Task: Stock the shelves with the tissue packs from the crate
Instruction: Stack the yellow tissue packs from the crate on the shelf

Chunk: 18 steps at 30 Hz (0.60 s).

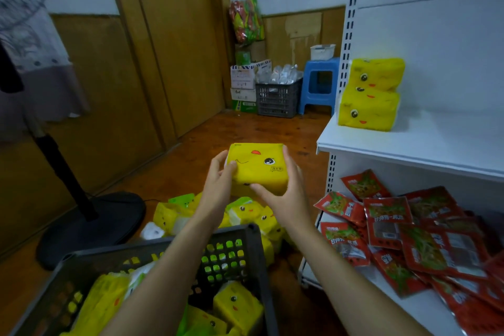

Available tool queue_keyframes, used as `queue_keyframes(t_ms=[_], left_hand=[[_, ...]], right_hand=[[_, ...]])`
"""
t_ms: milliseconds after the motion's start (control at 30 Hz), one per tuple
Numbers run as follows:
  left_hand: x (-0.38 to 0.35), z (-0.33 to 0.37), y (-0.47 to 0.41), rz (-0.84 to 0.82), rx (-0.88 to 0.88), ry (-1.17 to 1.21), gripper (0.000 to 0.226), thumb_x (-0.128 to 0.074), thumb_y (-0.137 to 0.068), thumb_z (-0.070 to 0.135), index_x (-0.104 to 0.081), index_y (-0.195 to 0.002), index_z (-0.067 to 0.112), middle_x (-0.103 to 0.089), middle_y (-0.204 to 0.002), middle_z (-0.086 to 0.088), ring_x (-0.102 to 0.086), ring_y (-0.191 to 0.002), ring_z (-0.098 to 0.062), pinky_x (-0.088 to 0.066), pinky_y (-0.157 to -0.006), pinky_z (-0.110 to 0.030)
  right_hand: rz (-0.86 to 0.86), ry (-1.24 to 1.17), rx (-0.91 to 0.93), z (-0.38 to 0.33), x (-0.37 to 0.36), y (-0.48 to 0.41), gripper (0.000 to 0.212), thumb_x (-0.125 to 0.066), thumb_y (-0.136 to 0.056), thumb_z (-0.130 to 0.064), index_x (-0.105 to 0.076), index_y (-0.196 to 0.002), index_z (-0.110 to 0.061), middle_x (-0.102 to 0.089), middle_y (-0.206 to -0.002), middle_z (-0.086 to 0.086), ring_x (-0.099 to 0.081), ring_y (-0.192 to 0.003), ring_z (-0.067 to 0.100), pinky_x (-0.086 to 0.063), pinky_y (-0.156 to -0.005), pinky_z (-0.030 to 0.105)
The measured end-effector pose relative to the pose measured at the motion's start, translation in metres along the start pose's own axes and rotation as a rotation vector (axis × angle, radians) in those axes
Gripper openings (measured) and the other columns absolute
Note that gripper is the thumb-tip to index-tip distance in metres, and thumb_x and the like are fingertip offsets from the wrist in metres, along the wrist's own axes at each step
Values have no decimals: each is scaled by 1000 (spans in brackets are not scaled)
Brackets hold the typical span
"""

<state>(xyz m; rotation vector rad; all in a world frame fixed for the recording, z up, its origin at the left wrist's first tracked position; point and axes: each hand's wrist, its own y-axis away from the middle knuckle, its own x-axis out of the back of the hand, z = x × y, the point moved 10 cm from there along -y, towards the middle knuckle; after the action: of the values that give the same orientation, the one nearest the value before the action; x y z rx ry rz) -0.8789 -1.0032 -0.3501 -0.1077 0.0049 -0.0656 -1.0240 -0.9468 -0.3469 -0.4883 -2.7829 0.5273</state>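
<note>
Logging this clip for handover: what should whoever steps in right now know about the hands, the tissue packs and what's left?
Hands: left hand and right hand both grip one yellow tissue pack, held in the air left of the upper shelf.
Done: two packs stacked on that shelf.
Left: place the held pack; more packs sit in the crate, and loose packs lie on the floor beyond it.
The lower shelf holds red snack packets.

Two bare forearms show above the crate [253, 229], uncovered as far back as the view reaches. The left hand [218, 185] and right hand [283, 199], beyond the crate's far rim, are bare too, with slim fingers. The nails look short, though blur leaves that uncertain.
</note>
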Motion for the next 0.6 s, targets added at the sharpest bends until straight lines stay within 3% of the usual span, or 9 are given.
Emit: queue_keyframes(t_ms=[100,200,267,333,433,533,600], left_hand=[[-25,28,-14,-55,-23,3,39,-36,-101,32,-36,-139,36,-45,-132,-1,-52,-114,-24,-50,-90,-45],[-55,59,-23,-163,-82,-56,53,-37,-98,42,-17,-147,39,-22,-155,2,-29,-139,-25,-28,-111,-50],[-82,84,-25,-246,-173,-109,65,-40,-96,43,-2,-148,38,-5,-158,7,-15,-144,-19,-18,-114,-41],[-111,106,-25,-312,-266,-121,73,-46,-95,37,3,-149,37,2,-158,11,-9,-142,-9,-18,-107,-27],[-159,119,-25,-417,-331,-93,73,-48,-96,27,2,-149,36,0,-157,15,-11,-133,2,-20,-100,-19],[-201,120,-28,-507,-315,-40,71,-50,-96,23,-4,-148,38,-12,-156,10,-24,-140,-13,-30,-110,-32],[-222,130,-34,-530,-325,0,69,-51,-96,22,-9,-148,39,-16,-153,12,-24,-137,-8,-35,-107,-32]], right_hand=[[45,-24,54,-23,23,-16,84,-72,-79,-29,-12,-134,-50,-19,-152,-2,-21,-139,12,-30,-109,30],[131,-6,107,-44,51,-33,79,-71,-79,-29,-16,-132,-50,-24,-151,-3,-23,-139,12,-31,-110,34],[186,7,117,-52,76,-44,77,-70,-80,-30,-20,-136,-46,-27,-150,-5,-24,-138,11,-33,-110,38],[251,40,118,-56,103,-54,74,-69,-80,-31,-27,-140,-38,-27,-149,-6,-24,-138,10,-32,-110,35],[355,77,107,-52,145,-63,68,-70,-80,-31,-35,-139,-32,-31,-148,-5,-26,-137,10,-31,-108,31],[419,131,92,-44,181,-71,66,-71,-79,-29,-40,-136,-28,-34,-146,-1,-29,-136,13,-32,-110,34],[430,155,112,-48,203,-81,66,-72,-78,-27,-40,-136,-25,-35,-145,1,-30,-135,15,-31,-110,33]])
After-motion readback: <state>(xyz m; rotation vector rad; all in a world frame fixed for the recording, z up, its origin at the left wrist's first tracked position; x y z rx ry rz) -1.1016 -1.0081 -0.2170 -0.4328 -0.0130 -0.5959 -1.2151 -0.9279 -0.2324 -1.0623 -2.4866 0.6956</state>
